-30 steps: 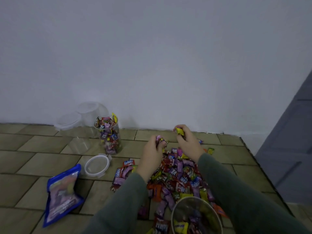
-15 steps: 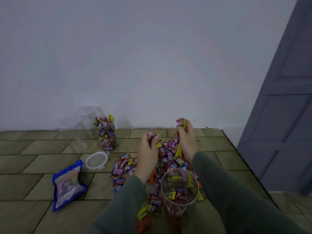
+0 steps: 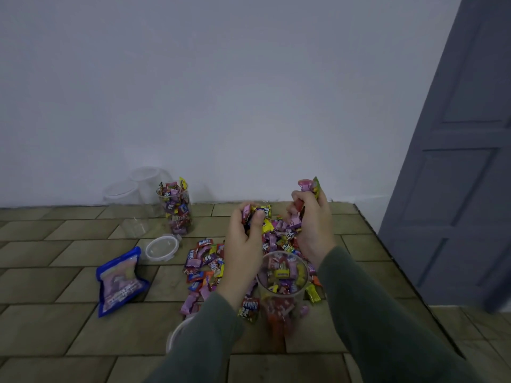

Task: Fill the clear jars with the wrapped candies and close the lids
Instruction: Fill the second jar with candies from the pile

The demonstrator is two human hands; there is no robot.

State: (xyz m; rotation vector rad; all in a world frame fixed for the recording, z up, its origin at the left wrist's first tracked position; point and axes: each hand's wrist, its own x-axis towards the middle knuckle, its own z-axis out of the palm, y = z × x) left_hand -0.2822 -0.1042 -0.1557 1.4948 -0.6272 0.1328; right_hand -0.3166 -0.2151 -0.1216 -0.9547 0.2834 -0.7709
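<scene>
A heap of wrapped candies [image 3: 206, 261] lies on the tiled floor in front of me. An open clear jar [image 3: 282, 283], partly filled, stands at the near edge of the heap between my forearms. My left hand [image 3: 246, 244] grips a handful of candies just beyond and left of the jar. My right hand [image 3: 311, 225] holds another handful raised above the heap, right of the jar. A second jar [image 3: 177, 210] brimming with candies stands lidless near the wall. Two empty lidded jars [image 3: 130, 200] stand left of it.
A loose clear lid [image 3: 161, 247] lies on the floor beside a blue candy bag [image 3: 120, 281]. Another white lid edge [image 3: 177, 331] peeks out by my left sleeve. A grey door [image 3: 456, 175] stands at the right, a white wall behind.
Both hands have lifted their handfuls off the heap and drawn them nearer the front jar. My view has risen and turned right, so the whole jar and the door show.
</scene>
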